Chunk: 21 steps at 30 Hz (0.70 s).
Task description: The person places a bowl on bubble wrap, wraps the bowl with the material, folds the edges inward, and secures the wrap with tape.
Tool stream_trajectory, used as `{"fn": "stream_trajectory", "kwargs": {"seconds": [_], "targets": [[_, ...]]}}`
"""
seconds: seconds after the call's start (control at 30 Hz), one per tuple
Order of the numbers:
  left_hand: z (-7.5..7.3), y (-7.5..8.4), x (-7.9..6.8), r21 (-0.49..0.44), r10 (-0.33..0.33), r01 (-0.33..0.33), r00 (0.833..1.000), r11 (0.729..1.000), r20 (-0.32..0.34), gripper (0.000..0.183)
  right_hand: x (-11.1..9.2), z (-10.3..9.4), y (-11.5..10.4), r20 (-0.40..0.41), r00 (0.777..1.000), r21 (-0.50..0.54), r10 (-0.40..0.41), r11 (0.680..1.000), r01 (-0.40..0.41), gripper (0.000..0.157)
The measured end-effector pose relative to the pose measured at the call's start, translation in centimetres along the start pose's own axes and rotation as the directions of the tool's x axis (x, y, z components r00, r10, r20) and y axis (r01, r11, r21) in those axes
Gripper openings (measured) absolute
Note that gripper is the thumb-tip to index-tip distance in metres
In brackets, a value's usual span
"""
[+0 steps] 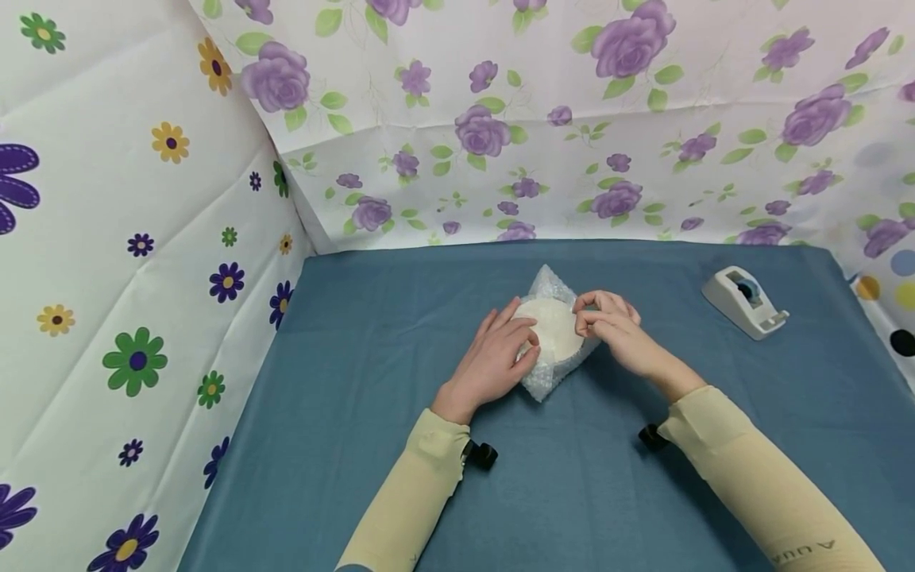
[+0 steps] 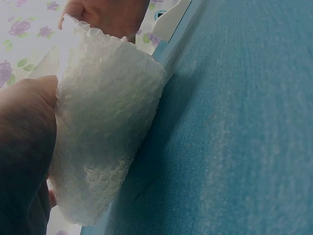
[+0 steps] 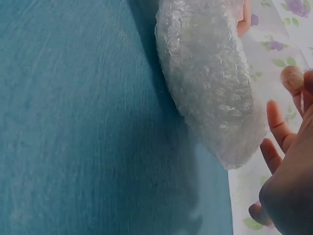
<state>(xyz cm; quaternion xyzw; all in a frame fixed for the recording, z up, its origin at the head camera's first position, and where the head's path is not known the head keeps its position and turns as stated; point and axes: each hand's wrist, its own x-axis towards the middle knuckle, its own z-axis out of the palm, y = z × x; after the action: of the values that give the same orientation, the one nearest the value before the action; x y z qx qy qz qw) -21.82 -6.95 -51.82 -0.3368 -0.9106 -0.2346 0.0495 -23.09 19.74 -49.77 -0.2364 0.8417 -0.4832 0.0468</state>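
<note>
A round cream-white thing [image 1: 556, 329], perhaps a bowl or dish, lies in bubble wrap [image 2: 105, 98] on the blue cloth; the wrap's pointed corners stick out. My left hand [image 1: 496, 355] rests on the wrap's left side, fingers reaching over the round top. My right hand [image 1: 616, 324] is over its right edge, thumb and forefinger brought together. In the right wrist view the right hand [image 3: 293, 152] appears apart from the wrap, its other fingers loosely bent. Whether something thin and clear is between those fingertips is too small to tell.
A white tape dispenser [image 1: 746, 302] stands at the back right of the blue-covered table [image 1: 372, 413]. A purple-rose curtain [image 1: 500, 143] hangs along the back edge, with a daisy-patterned one [image 1: 171, 302] at the left. Each wrist bears a black camera.
</note>
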Motion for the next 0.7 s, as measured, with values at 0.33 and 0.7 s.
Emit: {"fn": "stream_trajectory", "kwargs": {"seconds": [0.33,0.7], "targets": [[-0.1,0.2,0.0,-0.127,-0.055,0.053,0.998,0.991,-0.012,0.02,0.7,0.0,-0.6,0.086,0.995,0.001,0.047,0.999,-0.047,0.029],[0.0,0.8,0.1,-0.241,-0.126,0.105,0.989,0.965,-0.077,0.019,1.5,0.9,-0.5,0.116,0.993,-0.069,0.015,0.998,-0.007,0.03]]}}
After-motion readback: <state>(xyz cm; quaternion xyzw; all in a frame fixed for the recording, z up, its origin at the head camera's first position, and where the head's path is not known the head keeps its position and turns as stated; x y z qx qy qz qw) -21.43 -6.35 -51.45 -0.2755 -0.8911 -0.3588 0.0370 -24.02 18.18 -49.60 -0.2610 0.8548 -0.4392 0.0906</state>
